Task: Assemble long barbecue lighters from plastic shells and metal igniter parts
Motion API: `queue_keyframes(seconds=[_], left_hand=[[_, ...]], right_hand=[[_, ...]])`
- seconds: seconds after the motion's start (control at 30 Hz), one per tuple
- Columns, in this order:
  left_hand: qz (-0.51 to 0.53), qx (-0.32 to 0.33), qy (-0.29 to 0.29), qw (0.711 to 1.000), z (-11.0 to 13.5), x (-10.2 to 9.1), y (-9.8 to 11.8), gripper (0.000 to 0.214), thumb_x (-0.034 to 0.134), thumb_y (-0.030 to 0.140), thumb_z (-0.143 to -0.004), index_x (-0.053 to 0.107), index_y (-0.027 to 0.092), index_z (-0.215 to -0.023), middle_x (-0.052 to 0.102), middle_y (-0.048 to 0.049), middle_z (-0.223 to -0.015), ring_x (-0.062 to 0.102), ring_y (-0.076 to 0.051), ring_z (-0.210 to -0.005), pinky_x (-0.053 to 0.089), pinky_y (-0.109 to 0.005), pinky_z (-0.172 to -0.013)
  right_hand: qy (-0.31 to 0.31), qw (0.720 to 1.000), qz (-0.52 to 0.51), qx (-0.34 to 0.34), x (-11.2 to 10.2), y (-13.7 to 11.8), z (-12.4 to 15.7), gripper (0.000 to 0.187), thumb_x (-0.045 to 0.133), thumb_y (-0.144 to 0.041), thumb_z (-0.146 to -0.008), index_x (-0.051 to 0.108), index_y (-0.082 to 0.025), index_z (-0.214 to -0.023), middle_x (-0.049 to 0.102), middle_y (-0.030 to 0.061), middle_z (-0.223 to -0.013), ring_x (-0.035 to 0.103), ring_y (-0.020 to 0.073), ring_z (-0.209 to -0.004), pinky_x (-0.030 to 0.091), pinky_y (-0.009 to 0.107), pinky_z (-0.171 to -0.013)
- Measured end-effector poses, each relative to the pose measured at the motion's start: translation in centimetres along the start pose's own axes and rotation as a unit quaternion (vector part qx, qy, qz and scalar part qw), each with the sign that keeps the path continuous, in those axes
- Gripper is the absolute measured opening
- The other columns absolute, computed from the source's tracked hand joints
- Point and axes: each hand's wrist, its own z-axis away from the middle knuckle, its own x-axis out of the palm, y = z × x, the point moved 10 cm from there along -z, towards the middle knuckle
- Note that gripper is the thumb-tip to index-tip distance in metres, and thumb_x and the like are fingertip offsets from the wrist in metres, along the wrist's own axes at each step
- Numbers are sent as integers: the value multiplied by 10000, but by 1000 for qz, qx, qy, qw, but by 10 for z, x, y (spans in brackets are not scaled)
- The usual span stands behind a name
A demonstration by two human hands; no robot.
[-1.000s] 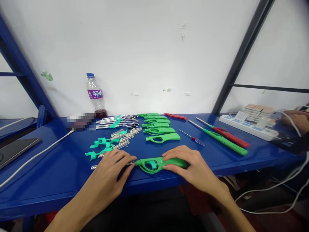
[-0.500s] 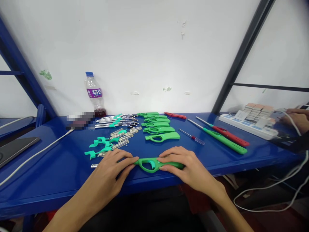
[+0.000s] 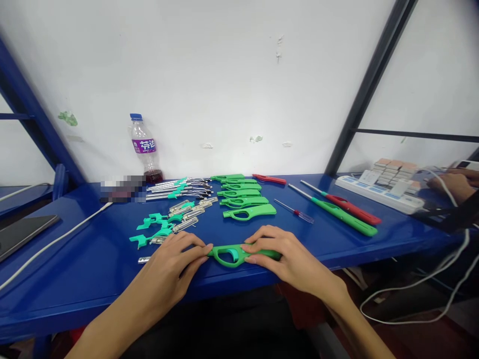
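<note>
At the counter's (image 3: 93, 244) near edge the green lighter (image 3: 220, 251) lies flat, the left hand (image 3: 170, 264) with fingers closed over its metal tube (image 3: 143, 260) and the right hand (image 3: 286, 254) gripping its handle, apparently pinning both ends steady.

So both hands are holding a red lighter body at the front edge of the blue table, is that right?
Not quite: in the head view, the lighter body held by the left hand and right hand at the front edge of the blue table is green, not red.
</note>
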Motion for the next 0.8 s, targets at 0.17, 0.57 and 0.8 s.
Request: queue_keyframes(seconds=[0.17, 0.57, 0.8], left_hand=[[-7, 4, 0, 1000, 3, 1, 0, 231, 503, 183, -1071, 719, 245, -1126, 727, -39, -1072, 653, -205, -968, 497, -360, -864], [-152, -39, -3, 988, 33, -35, -30, 253, 543, 436, -1044, 729, 328, -1177, 722, -45, -1151, 618, -302, -1049, 468, -445, -918], [-105, -8, -22, 994, 21, -9, -12, 312, 437, 374, -1099, 735, 285, -1120, 735, -36, -1062, 674, -234, -946, 504, -358, -822]], right_hand=[[-4, 1000, 13, -8, 2, -3, 0, 194, 706, -405, -987, 748, -257, -1106, 732, 46, -1163, 660, 225, -1071, 515, 373, -985], [8, 1000, -4, -10, 1, 0, 1, 196, 694, -407, -995, 770, -274, -1117, 744, 34, -1151, 661, 211, -1053, 528, 355, -950], [8, 1000, -11, -21, 0, -2, 2, 176, 711, -386, -985, 772, -280, -1112, 748, 34, -1154, 669, 215, -1065, 537, 353, -947]])
